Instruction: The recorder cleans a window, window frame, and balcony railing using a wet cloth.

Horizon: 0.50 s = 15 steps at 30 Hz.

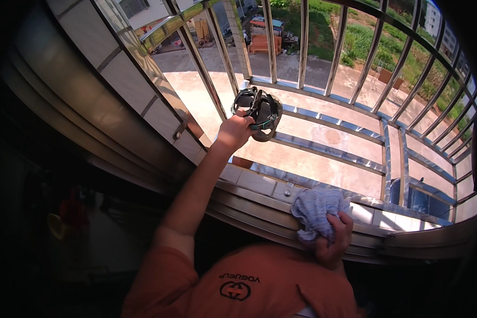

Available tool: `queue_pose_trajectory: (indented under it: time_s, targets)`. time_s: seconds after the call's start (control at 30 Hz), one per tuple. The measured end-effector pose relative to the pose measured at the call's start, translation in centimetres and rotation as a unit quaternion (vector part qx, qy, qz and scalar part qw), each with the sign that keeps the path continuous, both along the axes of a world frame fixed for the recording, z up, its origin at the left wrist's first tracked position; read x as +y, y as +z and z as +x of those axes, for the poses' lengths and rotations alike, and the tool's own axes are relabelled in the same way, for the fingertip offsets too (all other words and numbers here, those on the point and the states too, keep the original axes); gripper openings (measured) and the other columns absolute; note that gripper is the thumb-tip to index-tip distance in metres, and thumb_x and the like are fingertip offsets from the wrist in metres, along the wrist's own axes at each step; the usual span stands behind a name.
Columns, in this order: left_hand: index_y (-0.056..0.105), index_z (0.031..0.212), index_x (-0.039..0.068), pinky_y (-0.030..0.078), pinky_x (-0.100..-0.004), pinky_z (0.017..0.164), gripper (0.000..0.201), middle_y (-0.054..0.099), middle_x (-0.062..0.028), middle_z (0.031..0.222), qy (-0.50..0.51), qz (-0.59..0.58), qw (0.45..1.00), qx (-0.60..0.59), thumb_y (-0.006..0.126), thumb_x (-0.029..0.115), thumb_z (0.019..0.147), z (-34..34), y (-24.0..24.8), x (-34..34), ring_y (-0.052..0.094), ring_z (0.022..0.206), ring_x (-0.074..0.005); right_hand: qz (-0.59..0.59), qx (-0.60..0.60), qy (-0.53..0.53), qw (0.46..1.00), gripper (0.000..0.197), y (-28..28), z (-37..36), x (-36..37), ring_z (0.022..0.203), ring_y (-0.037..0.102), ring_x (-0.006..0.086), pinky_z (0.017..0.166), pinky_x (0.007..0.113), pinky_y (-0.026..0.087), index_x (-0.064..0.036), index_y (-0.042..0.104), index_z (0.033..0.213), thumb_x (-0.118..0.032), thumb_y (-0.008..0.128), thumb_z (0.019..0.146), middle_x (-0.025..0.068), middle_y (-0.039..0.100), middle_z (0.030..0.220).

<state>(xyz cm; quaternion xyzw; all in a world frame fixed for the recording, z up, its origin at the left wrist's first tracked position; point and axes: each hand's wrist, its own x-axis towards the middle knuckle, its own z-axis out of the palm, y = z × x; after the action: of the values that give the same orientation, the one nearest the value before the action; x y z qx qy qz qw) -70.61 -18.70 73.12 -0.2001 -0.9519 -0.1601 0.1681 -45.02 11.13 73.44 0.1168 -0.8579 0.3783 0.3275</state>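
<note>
My left arm reaches out through the window opening, and my left hand [235,131] is closed on a black strappy object [267,112] with teal trim. It looks like a strapped sandal or a piece of headgear; I cannot tell which. It is over the metal bars of the window cage, close to the upright bars on the left. Nearer to me, my right hand [336,238] grips a bunched, pale blue-grey cloth [318,209]. The cloth is at the window sill [257,181], against the inner track, with its folds hanging past my fingers.
Shiny upright bars [303,45] fence the far side, and flat crossbars [323,147] form the cage floor with gaps between. The metal window frame [63,90] stands at left. A blue bin [421,199] shows below on the right. Paved ground and greenery lie beyond.
</note>
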Motion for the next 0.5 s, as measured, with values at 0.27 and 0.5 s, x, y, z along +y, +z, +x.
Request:
queue_pose_trajectory:
  time_s: [0.27,0.5]
  targets:
    - [0.066,0.097,0.012,0.053,-0.039,0.075,0.026,0.057,-0.0098,0.105,0.009,-0.011,1.0,-0.008,0.07,0.025,0.075,0.0,1.1,0.8,0.063,0.088,-0.0293,-0.017,-0.007,0.011,1.0,0.043,0.0,0.0,0.1,0.09,0.059,0.0389,0.078,0.044,0.05,-0.005,0.062,0.105,-0.01,0.058,0.063,0.0215,0.055,0.103]
    - [0.066,0.1,0.012,0.053,-0.0395,0.076,0.029,0.056,-0.0109,0.111,-0.01,-0.024,1.0,0.008,0.071,0.023,0.074,0.2,1.3,0.9,0.063,0.09,-0.0306,-0.023,-0.006,0.012,1.0,0.043,0.1,-0.1,0.1,0.09,0.059,0.0391,0.077,0.045,0.049,-0.0052,0.061,0.106,-0.011,0.059,0.063,0.0211,0.055,0.102]
